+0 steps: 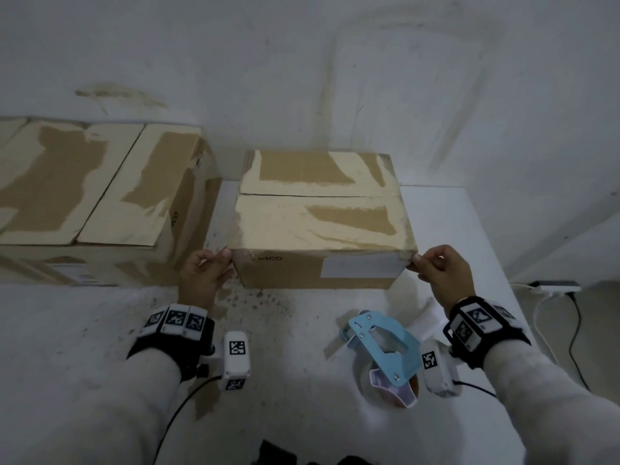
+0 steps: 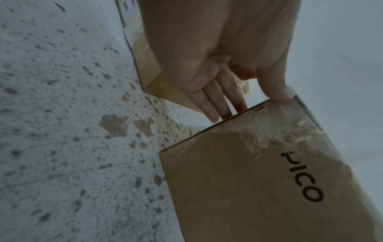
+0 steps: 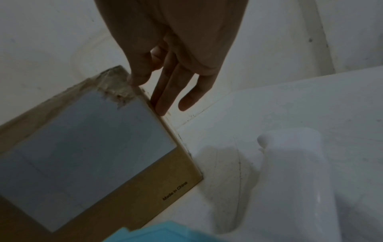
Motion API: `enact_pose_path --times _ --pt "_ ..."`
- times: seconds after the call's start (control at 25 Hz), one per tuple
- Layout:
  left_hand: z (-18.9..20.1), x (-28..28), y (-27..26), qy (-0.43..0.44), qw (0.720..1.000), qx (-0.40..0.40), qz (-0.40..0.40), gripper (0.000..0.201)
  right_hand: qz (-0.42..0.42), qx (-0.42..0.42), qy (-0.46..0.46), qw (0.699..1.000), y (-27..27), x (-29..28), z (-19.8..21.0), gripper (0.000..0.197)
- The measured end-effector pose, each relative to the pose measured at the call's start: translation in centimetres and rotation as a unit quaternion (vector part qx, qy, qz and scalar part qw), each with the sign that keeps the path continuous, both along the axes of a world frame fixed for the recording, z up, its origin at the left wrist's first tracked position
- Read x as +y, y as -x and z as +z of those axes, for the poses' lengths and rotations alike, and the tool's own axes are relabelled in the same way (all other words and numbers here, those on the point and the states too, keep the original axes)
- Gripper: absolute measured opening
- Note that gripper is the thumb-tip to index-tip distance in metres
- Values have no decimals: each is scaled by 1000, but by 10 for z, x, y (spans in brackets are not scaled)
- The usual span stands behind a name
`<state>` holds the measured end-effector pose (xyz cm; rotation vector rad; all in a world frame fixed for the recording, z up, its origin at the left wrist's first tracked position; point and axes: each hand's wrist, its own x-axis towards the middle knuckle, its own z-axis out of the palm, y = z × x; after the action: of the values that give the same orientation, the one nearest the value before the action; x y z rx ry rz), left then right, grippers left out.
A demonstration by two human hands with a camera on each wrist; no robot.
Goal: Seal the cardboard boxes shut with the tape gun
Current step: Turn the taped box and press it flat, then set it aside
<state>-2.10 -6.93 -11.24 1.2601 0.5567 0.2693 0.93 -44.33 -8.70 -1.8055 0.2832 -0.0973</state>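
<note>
A small cardboard box [image 1: 322,226] marked PICO stands in the middle of the white table, flaps down, with an open seam across its top. My left hand [image 1: 218,261] touches its near left top corner. In the left wrist view the left hand [image 2: 228,98] has straight fingers lying along the side of the box [image 2: 248,188] and the thumb on the corner. My right hand [image 1: 424,263] meets the near right corner the same way. From the right wrist, that right hand [image 3: 161,85] shows its thumb on the box [image 3: 145,196] corner. The blue tape gun [image 1: 382,350] lies on the table in front, untouched; its blue edge [image 3: 165,232] shows.
A larger cardboard box [image 1: 100,182] stands left of the small one, close to it, and its side [image 2: 149,73] shows behind my left hand. The table [image 1: 302,313] is stained. A white wall runs behind. A power strip [image 1: 553,286] and cables lie beyond the table's right edge.
</note>
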Motion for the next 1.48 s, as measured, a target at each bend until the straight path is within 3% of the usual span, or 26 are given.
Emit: enact_pose_path --times 0.28,0.4,0.48,0.6,0.68,0.8,1.0,1.24,1.48 --pt "7 -13 4 -23 999 -7 28 5 -24 -16 25 999 2 9 -3 13" --pt "12 -17 1 -49 998 -2 43 23 -37 -20 46 998 2 12 -2 10" --pt "17 -18 -1 -73 996 5 53 24 -46 -19 73 996 2 15 1 14" --pt "28 -28 -4 -166 985 9 48 10 -43 -21 133 990 2 24 11 22" --pt "33 -34 -7 -256 966 16 31 22 -34 -27 168 985 2 31 15 25" --pt "37 -36 -10 -325 944 47 17 38 -44 -20 170 984 -1 34 15 29" --pt "46 -35 -18 -364 927 81 -28 45 -41 15 197 980 -20 29 24 41" --pt "46 -39 -18 -324 944 53 -44 20 -74 9 147 986 -24 44 18 34" --pt "60 -49 -15 -341 935 74 -65 55 -43 3 194 980 -23 49 22 47"
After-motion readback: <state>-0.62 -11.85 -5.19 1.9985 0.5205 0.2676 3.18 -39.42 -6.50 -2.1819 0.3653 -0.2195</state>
